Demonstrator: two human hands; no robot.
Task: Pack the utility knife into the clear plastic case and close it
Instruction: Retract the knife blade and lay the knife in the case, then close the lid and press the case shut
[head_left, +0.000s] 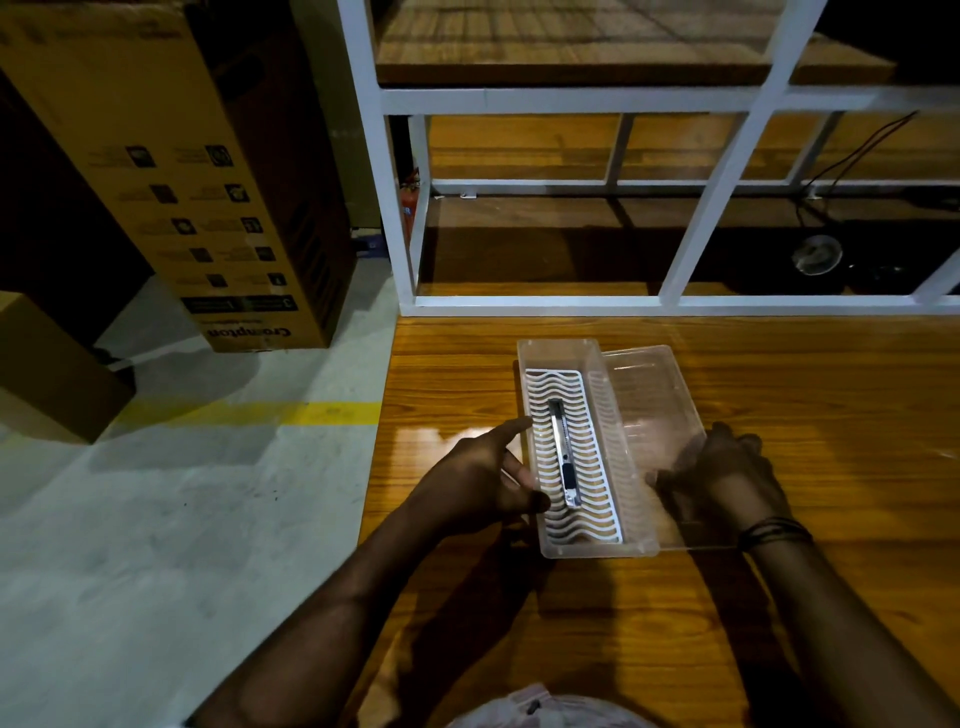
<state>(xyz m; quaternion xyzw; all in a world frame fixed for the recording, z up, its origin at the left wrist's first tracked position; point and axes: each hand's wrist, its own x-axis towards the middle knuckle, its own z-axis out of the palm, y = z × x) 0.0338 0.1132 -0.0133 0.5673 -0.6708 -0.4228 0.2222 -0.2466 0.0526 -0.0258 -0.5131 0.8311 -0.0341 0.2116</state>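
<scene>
A silver utility knife (564, 454) lies lengthwise inside the clear plastic case (558, 353), on a white wavy grid insert (592, 467). The case stands on the wooden table (810, 395). Its clear lid (652, 395) leans against the case's right side, tilted. My left hand (483, 478) rests against the case's left wall, index finger stretched along the rim and the other fingers curled on the wall. My right hand (727, 467) grips the near part of the lid; the fingers show through the plastic.
A white metal rack frame (670, 301) stands at the table's far edge, with cables and a round object behind it. Left of the table is a concrete floor with a yellow line (291, 413) and cardboard boxes (171, 171). A pale cloth (540, 712) lies at the bottom edge.
</scene>
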